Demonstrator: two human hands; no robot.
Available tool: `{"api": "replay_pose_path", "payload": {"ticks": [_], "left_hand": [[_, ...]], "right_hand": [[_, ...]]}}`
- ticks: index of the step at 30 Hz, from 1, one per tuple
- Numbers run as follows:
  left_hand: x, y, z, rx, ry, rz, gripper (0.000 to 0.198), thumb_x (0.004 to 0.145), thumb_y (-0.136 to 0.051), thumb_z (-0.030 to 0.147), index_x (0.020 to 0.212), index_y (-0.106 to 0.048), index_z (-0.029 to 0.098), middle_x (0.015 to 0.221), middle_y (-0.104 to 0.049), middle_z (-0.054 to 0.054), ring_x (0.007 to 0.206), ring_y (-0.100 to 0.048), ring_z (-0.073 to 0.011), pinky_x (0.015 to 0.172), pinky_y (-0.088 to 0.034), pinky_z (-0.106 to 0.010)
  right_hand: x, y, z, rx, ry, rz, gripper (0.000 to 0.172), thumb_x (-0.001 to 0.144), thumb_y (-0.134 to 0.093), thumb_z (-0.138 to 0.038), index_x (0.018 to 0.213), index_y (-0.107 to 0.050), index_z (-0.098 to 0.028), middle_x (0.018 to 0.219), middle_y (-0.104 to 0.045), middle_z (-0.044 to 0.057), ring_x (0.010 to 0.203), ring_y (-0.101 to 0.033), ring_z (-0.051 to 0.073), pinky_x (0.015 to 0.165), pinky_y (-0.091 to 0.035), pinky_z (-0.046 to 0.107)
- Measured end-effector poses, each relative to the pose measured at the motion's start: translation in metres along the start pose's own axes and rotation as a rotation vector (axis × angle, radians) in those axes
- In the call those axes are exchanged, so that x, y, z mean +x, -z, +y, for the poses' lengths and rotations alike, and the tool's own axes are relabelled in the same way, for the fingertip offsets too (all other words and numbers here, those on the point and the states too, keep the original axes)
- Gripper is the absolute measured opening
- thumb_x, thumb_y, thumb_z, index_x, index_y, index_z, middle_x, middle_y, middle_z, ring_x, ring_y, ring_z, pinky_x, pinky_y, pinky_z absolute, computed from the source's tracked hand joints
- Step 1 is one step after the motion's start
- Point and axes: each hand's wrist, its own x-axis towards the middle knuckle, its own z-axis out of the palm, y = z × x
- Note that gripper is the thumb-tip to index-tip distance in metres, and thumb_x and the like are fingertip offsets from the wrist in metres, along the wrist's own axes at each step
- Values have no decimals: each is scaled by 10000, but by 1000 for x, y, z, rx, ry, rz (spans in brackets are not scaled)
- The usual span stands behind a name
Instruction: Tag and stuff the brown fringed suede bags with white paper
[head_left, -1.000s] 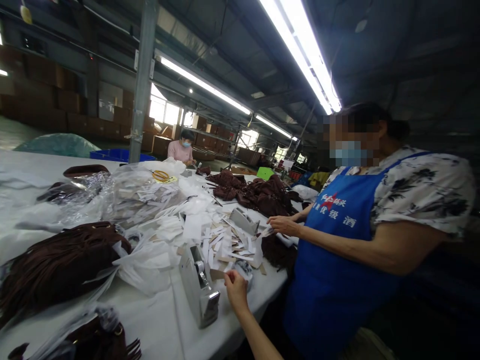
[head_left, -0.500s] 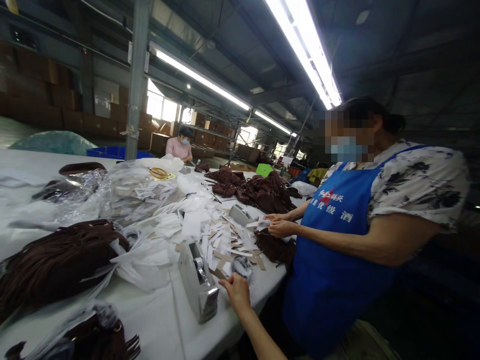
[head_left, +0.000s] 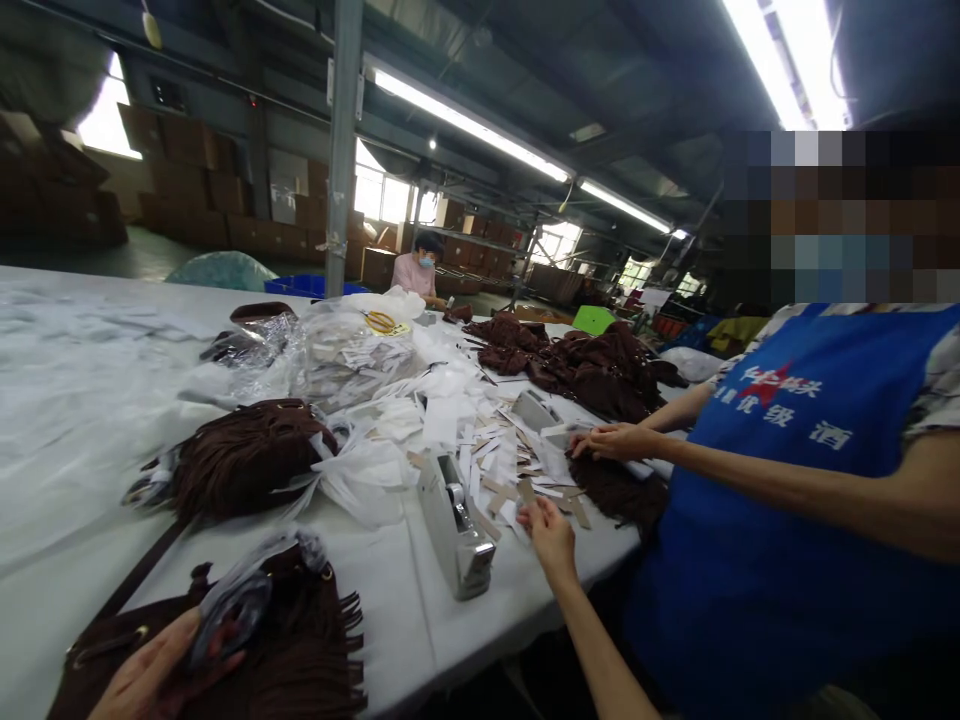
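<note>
Your left hand (head_left: 154,668) is now coming into view at the lower left, lying on the dark brown fringed suede bag (head_left: 300,650) at the near edge of the white-covered table (head_left: 75,430). Its fingers are touching a crumpled clear plastic wrapper (head_left: 232,612), but you cannot tell whether they are gripping it. Your right hand (head_left: 551,528) is shifting just right of the grey tape dispenser (head_left: 454,525), fingers curling loosely over the scattered white and tan paper strips (head_left: 499,470), grip unconfirmed.
</note>
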Motion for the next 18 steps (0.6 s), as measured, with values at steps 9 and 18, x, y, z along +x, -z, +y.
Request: {"api": "replay_pose_path", "payload": {"ticks": [9, 18], "left_hand": [[17, 10, -3, -46, 74, -83, 451, 518, -843, 478, 846, -755, 182, 886, -732, -39, 863, -660, -292, 778, -602, -428], [-16, -46, 26, -35, -178, -128, 335, 674, -759, 467, 735, -643, 159, 718, -611, 8, 713, -577, -162, 695, -598, -373]], "right_hand": [[-101, -27, -56, 305, -152, -282, 544, 654, -683, -639, 906, -596, -165, 538, -615, -12, 340, -450, 81, 344, -289, 188], [-222, -133, -106, 366, -215, -741, 524, 706, -635, -630, 847, -609, -126, 550, -597, -4, 353, -500, 82, 311, -258, 160]]}}
